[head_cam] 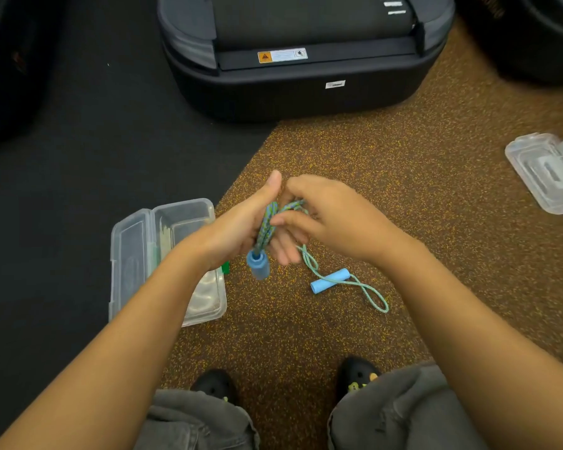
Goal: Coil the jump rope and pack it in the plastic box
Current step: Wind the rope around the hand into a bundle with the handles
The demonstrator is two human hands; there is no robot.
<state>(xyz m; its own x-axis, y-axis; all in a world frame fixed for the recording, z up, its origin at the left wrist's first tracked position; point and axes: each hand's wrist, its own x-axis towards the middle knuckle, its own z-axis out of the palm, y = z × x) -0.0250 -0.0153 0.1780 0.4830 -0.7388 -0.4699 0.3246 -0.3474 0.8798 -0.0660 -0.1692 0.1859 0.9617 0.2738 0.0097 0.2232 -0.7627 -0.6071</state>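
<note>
Both hands meet over the speckled floor: I see the left hand (238, 228) clasped around several loops of the jump rope (265, 227), one blue handle (258, 265) hanging below it, while the right hand (330, 219) pinches a strand at the bundle's top. Loose rope trails down to the second handle (330, 280) on the floor under the right hand, and the open plastic box (163, 254) lies just beneath the left wrist.

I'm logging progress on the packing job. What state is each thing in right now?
Rope: partly coiled around the left hand, the rest trailing to the floor.
Left hand: holds the coils.
Right hand: pinches the rope.
Near handle: hanging below the left hand.
Far handle: lying on the floor.
Box: open, lid folded back, no rope inside.
Second box: on the floor at right; open or shut unclear.
</note>
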